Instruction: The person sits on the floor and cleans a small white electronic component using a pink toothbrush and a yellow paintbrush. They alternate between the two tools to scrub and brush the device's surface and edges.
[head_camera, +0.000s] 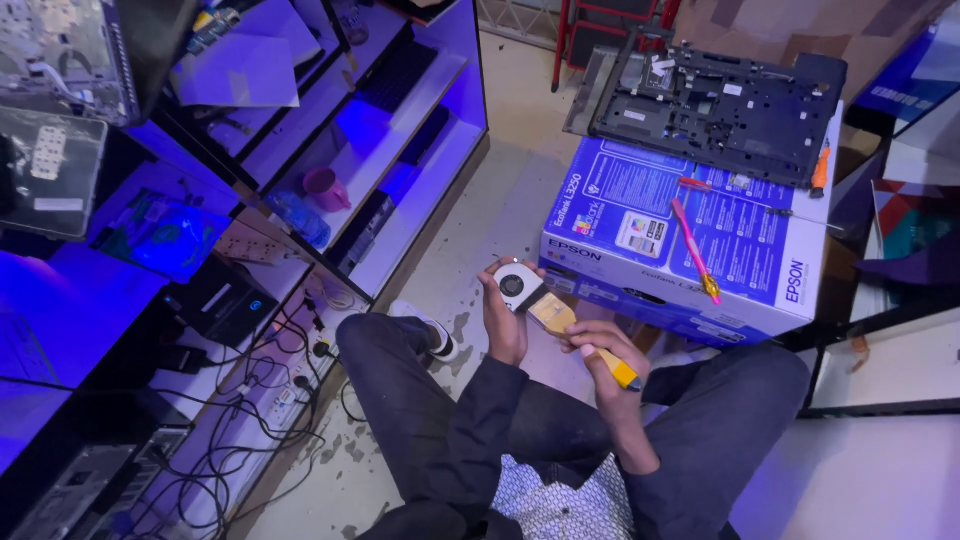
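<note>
Seated person viewed from above, both hands working over the lap. The left hand (503, 322) is gripping a small round cooling fan (520, 286) at its lower edge, fingers curled around the housing; the fan is sitting just above the hand, its flat face with the dark hub turned up toward the camera. The right hand (608, 352) is clenching the yellow handle of a paintbrush (580, 340). The brush's long axis is running diagonally, from the handle end at lower right to the pale bristles at upper left, and the bristles are touching the fan's lower right rim. Both things are lying between the knees, just in front of a blue-and-white cardboard box (690, 240) standing on the floor (480, 220).

The box is serving as a stand rather than holding anything visible: an opened black laptop chassis (720, 105) is resting on its far edge, a pink-handled tool (693, 250) is lying on its top pointing toward the person, and an orange-handled tool (821, 170) is lying beside the chassis at right.

At left, shelves (400, 130) lit blue are carrying a pink cup (325, 187), a black keyboard (400, 72) and tangled cables (250, 430) below.
</note>
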